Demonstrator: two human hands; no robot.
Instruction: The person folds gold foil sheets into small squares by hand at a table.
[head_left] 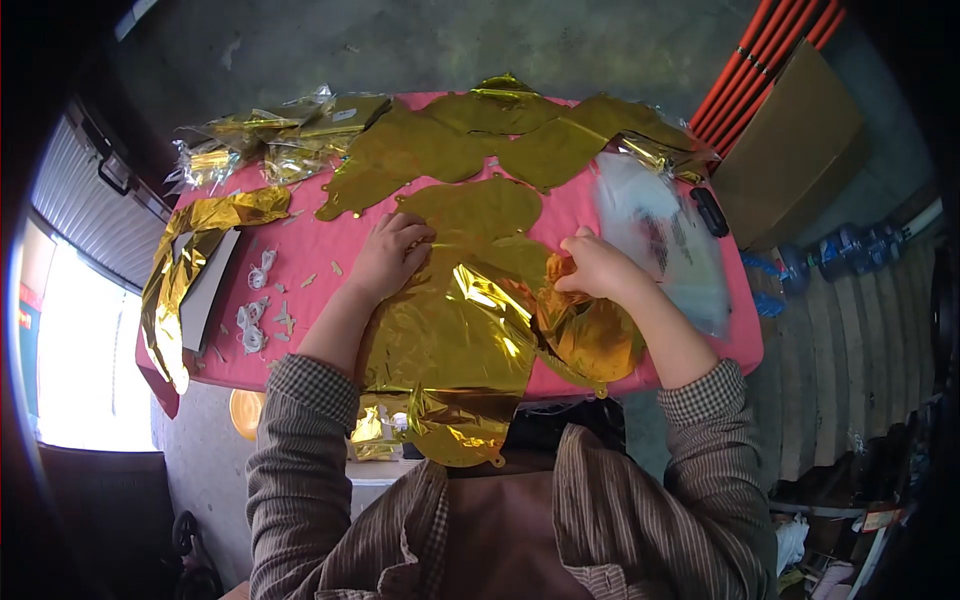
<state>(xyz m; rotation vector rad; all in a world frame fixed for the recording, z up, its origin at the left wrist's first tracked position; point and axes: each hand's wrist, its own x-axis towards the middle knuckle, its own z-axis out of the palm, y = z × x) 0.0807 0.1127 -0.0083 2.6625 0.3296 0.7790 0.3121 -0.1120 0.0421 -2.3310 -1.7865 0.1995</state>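
Note:
A large gold foil balloon (440, 330), flat and uninflated, lies across the pink-covered table, its lower end hanging over the front edge toward my lap. My left hand (390, 258) rests on the balloon's left edge, palm down, with the fingers slightly bent over the foil. On the right side, my right hand (598, 268) pinches a crumpled, folded-over part of the same balloon. That part shines orange and gold beneath the hand. The fingertips of the right hand are partly hidden by the foil.
More flat gold foil balloons (410, 150) and clear-wrapped packets (330, 120) lie along the far edge. At left are draped gold foil (170, 290), a white board (212, 290) and white string bundles (252, 325). Plastic bags (665, 240) and a black object (709, 212) lie right.

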